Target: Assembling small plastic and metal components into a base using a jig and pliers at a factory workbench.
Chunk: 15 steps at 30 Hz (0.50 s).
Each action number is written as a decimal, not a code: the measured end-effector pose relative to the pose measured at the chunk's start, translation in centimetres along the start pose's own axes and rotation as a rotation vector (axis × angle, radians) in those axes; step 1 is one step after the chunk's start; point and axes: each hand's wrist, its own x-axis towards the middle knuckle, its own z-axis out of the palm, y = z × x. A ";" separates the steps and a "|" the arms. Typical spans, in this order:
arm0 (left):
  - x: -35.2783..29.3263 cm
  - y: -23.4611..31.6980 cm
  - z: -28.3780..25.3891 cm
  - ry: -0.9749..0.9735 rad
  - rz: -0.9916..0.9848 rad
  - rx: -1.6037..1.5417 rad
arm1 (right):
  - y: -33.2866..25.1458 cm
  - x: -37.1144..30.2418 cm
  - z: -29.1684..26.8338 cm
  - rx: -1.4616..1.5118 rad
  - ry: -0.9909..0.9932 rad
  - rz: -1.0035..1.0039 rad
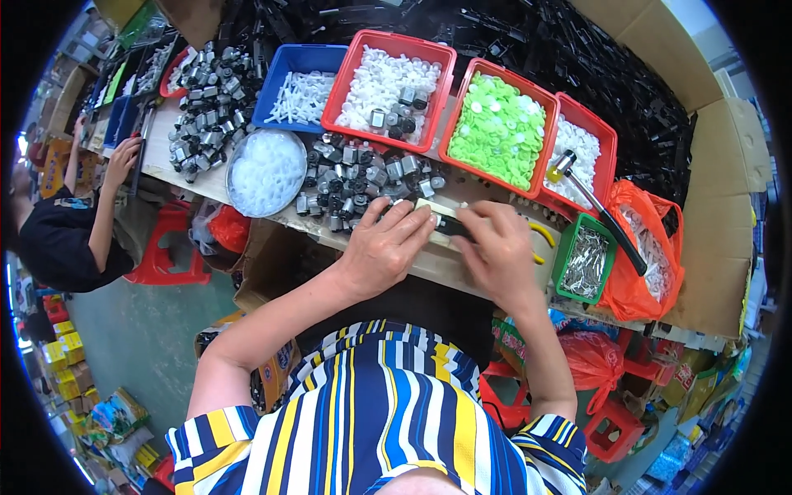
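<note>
Near the table's front edge, a black plastic part (pixel 450 225) lies against a pale block (pixel 436 208) between my hands. My left hand (pixel 386 246) is closed on the black part's left end, its fingers pressed together and hiding that end. My right hand (pixel 500 252) bends over the right end, fingers curled and slightly blurred; whatever is in them is hidden. Just beyond my left hand lies a pile of small grey and black motors (pixel 351 177). A yellow-handled tool (pixel 540 233) rests beside my right hand, partly covered by it.
Behind are a blue bin (pixel 268 111) of white sticks, red bins (pixel 443 136) of white and green pieces, and heaped black parts (pixel 528 33). A hammer (pixel 615 223), a green screw tray (pixel 569 289) and an orange bag (pixel 660 305) stand right. Another person (pixel 70 239) works far left.
</note>
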 end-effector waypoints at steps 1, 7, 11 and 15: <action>0.1 0.1 -0.1 -0.017 -0.027 -0.051 | 0.3 -0.6 -1.3 -0.026 0.042 0.037; 3.5 -2.8 -3.0 0.109 -0.054 -0.233 | 5.3 -8.0 -8.5 -0.275 0.235 0.408; 7.9 -9.4 -3.6 0.157 -0.130 -0.119 | 6.7 -10.9 -9.4 -0.431 0.187 0.587; 10.6 -15.8 -1.5 0.091 -0.130 0.053 | 7.7 -10.6 -8.9 -0.375 0.146 0.581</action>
